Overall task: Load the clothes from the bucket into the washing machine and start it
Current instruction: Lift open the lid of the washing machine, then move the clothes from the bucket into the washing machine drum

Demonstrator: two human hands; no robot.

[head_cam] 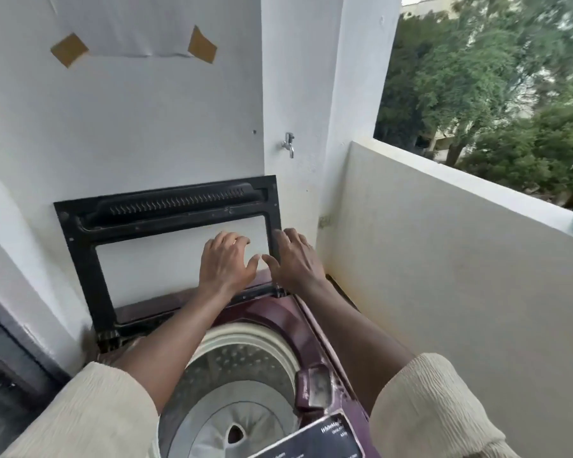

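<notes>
step: lid (pixel 166 206) up against wall | left hand (pixel 225 259) spread flat on pane, right hand (pixel 295 259) spread on frame edge | tip: seat lid steady before letting go; drum (pixel 239 385) empty

A maroon top-loading washer (pixel 315 328) stands in a balcony corner, its drum (pixel 232 385) open. On its near right deck lie a small maroon compartment lid (pixel 313 386) and a dark label panel (pixel 325 438).

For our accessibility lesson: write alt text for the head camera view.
Two bare hands, left hand and right hand, rest against the raised black-framed lid of a maroon top-loading washing machine. Its drum looks empty; a tap is mounted on the white wall behind.
</notes>
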